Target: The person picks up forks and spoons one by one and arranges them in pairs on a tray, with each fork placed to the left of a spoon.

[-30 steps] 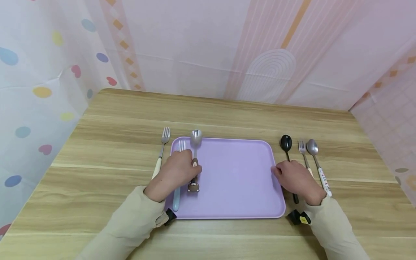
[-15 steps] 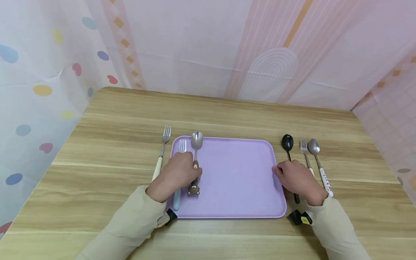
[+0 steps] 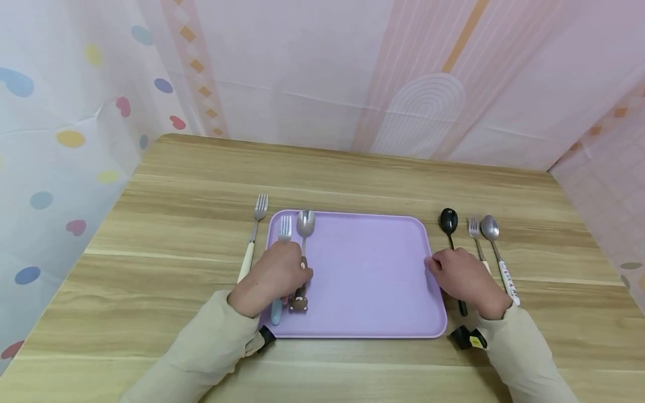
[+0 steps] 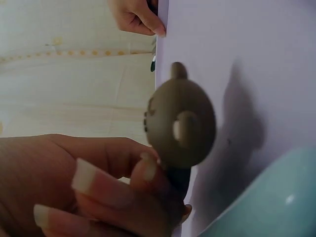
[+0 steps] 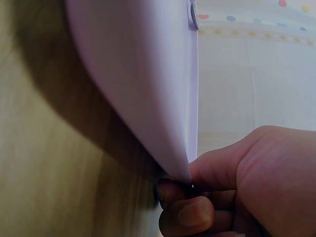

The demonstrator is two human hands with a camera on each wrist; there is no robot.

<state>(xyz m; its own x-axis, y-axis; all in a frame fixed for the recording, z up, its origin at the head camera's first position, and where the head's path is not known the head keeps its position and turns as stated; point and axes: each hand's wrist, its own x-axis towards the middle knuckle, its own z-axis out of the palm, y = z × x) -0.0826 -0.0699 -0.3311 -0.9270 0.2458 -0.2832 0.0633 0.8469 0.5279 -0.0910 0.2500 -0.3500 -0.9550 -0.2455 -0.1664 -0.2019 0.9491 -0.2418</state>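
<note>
My left hand (image 3: 282,270) pinches the bear-handled spoon (image 3: 305,224) by its handle, over the left part of the purple tray (image 3: 368,268). In the left wrist view the brown bear end (image 4: 182,121) stands off the tray, with its shadow beside it. Just left of the spoon, a fork with a light blue handle (image 3: 276,313) lies on the tray, partly hidden by that hand. At the tray's right edge my right hand (image 3: 462,277) grips the rim between thumb and fingers, as the right wrist view shows (image 5: 197,192).
Left of the tray lies a fork with a cream handle (image 3: 246,260). On the right are a black spoon (image 3: 448,221), a small fork (image 3: 474,228) and a spoon with a patterned white handle (image 3: 508,280). A patterned curtain (image 3: 322,73) hangs behind the wooden table (image 3: 166,224).
The bear-handled spoon and my left hand have shifted slightly toward the near edge, so the spoon's bowl now sits inside the tray's far rim. My right hand stays at the rim.
</note>
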